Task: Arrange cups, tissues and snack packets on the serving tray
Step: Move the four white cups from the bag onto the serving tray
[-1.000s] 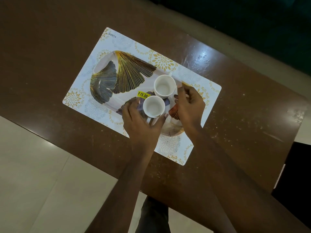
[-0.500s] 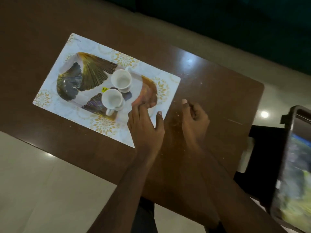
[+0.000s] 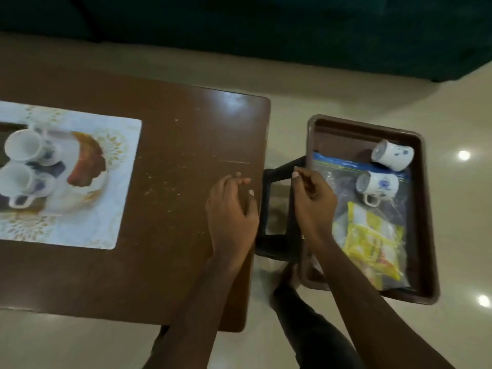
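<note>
Two white cups point(image 3: 25, 146) point(image 3: 20, 179) stand upright on the patterned serving tray point(image 3: 87, 166) at the far left. To the right, a brown tray point(image 3: 423, 209) holds two more white cups with blue flowers, both on their sides point(image 3: 394, 154) point(image 3: 378, 185). Under them lies a clear zip bag with yellow snack packets point(image 3: 370, 243). My left hand point(image 3: 230, 209) hovers over the table's right end, fingers loosely apart, holding nothing. My right hand point(image 3: 312, 201) is at the brown tray's left rim, fingers curled, nothing visible in it.
The serving tray rests on a white placemat point(image 3: 80, 227) on the brown table point(image 3: 173, 209). A dark stool point(image 3: 277, 209) carries the brown tray beside the table's right edge. Pale tiled floor point(image 3: 466, 115) surrounds them, with a dark sofa point(image 3: 266, 27) behind.
Both hands have left the cups on the serving tray and moved right. The view has swung right, bringing the brown tray with cups and snack packets into sight.
</note>
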